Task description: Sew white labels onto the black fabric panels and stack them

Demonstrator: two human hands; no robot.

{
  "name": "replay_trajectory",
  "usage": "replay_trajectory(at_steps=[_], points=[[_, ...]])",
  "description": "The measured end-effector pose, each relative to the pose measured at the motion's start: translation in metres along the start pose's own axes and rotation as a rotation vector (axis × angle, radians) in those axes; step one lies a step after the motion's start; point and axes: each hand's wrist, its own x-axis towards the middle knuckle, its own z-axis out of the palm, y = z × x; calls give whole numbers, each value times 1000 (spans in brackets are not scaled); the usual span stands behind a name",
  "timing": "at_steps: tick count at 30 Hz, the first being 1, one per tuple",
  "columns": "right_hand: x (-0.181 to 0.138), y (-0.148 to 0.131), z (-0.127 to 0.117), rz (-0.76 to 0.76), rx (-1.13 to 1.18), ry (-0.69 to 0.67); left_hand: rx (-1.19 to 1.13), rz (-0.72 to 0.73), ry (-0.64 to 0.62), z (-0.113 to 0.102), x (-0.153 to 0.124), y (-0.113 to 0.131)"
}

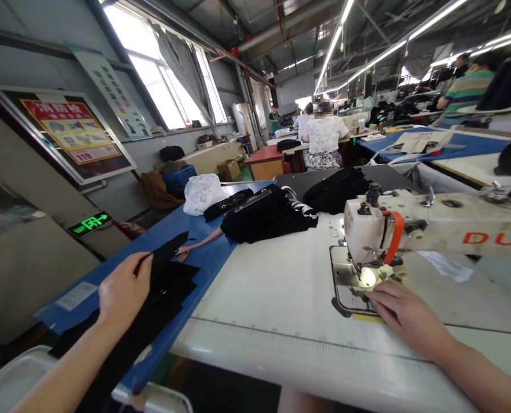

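My left hand [125, 287] is closed on the edge of a black fabric piece [167, 252], lifting it over more black fabric [163, 304] on the blue side table. By the sewing machine's [367, 229] needle plate [345, 275], my right hand [399, 310] has its fingers pressed together just in front of the lit needle area. Whatever those fingertips pinch, if anything, is too small to make out. Beyond the hands, a stack of black fabric pieces [264, 215] lies across the join of the two tables, with a peach-coloured strip [206, 238] trailing from it.
A white plastic bag [202, 194] and another black pile [336, 186] stand farther back. The white machine table [276, 275] has a ruler along its front edge, beside the blue table [221, 269]. A person in a white top [324, 135] sits ahead.
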Motion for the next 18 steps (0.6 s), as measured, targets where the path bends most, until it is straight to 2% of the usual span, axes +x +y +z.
replay_trajectory(at_steps=[2, 4, 7, 9, 11, 14, 18], points=[[1, 0, 0, 4, 4, -12, -66, 192, 85, 1, -5, 32], [4, -1, 0, 13, 9, -29, -141, 415, 22, 16, -20, 75], [9, -8, -3, 38, 14, -34, -248, 794, -128, 50, -61, 150], [11, -11, -7, 49, 0, -22, -327, 974, -153, 68, -89, 198], [9, -9, -13, 44, -20, 0, -428, 1019, -137, 75, -107, 237], [-4, 10, -28, 87, -89, 54, -583, 931, -127, 75, -110, 273], [-23, 54, -60, 397, -287, 94, -712, 700, -224, 76, -100, 295]])
